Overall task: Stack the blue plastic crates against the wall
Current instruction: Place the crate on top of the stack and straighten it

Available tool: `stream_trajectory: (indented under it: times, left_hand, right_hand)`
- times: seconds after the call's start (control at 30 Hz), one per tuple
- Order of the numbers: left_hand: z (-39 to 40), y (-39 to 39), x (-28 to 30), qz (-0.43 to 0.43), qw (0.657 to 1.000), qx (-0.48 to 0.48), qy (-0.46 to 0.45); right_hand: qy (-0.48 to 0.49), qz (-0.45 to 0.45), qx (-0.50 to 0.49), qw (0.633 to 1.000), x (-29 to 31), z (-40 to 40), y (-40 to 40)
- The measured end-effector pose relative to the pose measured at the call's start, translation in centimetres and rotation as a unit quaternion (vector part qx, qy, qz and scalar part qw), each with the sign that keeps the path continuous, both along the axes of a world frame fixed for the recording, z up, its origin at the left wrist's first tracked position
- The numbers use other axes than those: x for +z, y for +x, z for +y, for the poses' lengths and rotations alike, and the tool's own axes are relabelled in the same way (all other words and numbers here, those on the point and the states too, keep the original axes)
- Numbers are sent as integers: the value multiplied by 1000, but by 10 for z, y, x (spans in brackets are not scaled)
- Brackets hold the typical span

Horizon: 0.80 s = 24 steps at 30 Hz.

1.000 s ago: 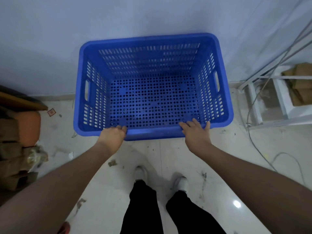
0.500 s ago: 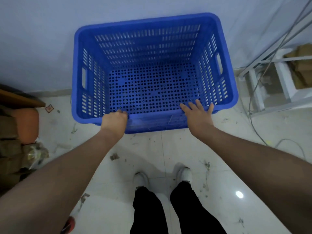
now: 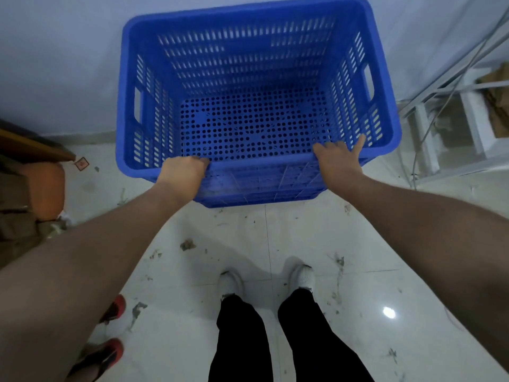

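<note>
Blue plastic crate [image 3: 256,86] at 12 o'clock, its far side against the pale wall [image 3: 55,64], standing above the white tiled floor [image 3: 275,244] on stacked blue crate sides below. Left hand [image 3: 183,172] curled closed over the near rim at 11 o'clock; right hand [image 3: 340,161] laid on the rim at 1 o'clock, fingers spread.

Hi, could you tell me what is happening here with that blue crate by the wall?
A person stands on the tiled floor and holds the near rim of an empty blue plastic crate. The left hand is curled closed over the rim. The right hand rests on it with fingers spread. The crate sits close to the wall, apparently on another blue crate beneath it.
</note>
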<state>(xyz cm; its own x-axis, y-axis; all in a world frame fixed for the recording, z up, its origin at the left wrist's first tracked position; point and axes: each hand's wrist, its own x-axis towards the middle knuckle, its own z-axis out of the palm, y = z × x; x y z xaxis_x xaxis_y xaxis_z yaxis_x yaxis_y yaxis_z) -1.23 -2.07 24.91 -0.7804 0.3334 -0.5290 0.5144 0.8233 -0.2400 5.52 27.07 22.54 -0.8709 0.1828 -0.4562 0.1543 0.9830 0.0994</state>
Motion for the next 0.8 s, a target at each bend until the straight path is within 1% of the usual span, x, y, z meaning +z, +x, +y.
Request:
stream_trajectory:
  times: [0.1,0.17,0.23,0.27,0.33,0.4,0.47,0.53,0.6,0.67,0.7,0.8]
  left_hand:
    - [-1,10,-2,1,1000,5,18]
    - [-3,18,-6,2,1000,9,25]
    - [-1,11,-5,7,1000,12,28]
    - [-1,6,-5,10,1000,6,25]
    - [0,5,-4,-4,1000,10,16]
    - [-1,15,-5,-15,998,52,34]
    - [1,26,3,-53,990,118,57]
    - [7,31,21,-81,978,168,94]
    - [17,33,49,-77,965,194,158]
    - [27,36,85,-72,946,196,248]
    - [34,37,104,-84,936,190,285]
    - [64,40,157,-98,913,157,363]
  right_hand:
    - [19,4,8,1000,-8,-6,9]
    - [40,25,2,999,-16,-9,20]
    - [41,45,-9,998,-21,-10,16]
    - [33,45,-19,998,-22,-10,11]
    - [10,18,-36,999,-22,-10,7]
    - [-22,-1,-40,999,-19,-8,12]
    - [-71,-26,-46,996,-9,-6,20]
    - [-121,-41,-59,990,10,-7,26]
    - [-186,-26,-86,978,43,-9,29]
    - [-267,17,-135,954,86,-10,33]
    - [-296,43,-156,941,108,-10,37]
    - [-315,127,-207,918,173,-7,51]
